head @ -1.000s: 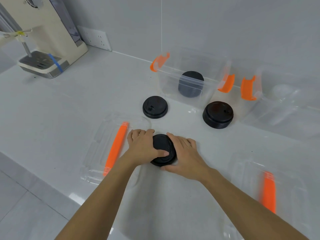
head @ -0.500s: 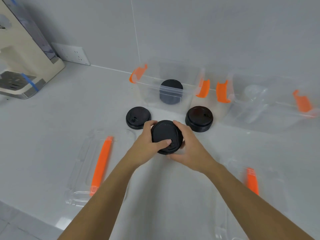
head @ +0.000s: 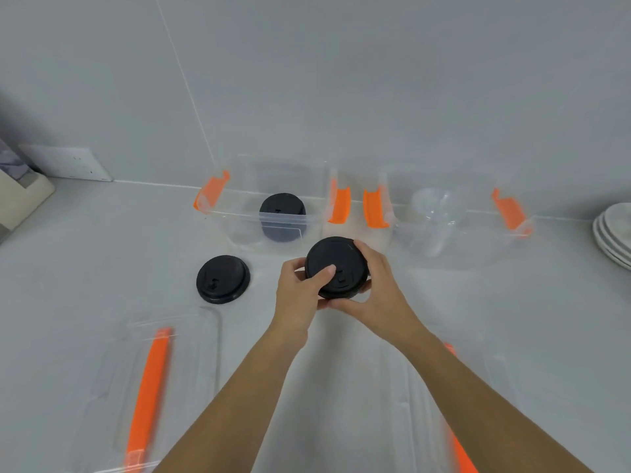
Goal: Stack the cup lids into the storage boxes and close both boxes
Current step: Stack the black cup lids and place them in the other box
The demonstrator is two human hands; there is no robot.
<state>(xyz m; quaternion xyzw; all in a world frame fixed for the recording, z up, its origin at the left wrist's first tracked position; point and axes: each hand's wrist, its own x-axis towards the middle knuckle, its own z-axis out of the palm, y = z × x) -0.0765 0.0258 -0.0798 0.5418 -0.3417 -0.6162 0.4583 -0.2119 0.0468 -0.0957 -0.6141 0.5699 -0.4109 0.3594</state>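
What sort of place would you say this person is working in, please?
Probably a kitchen or café counter: a pale grey countertop with a white wall socket, stacked white plates at the right edge, and black round plastic cup lids.

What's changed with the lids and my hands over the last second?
The left hand and right hand kept their grip on the black lid stack, lifting it off the counter and forward toward the left storage box. The loose black lid and boxed lids stayed put.
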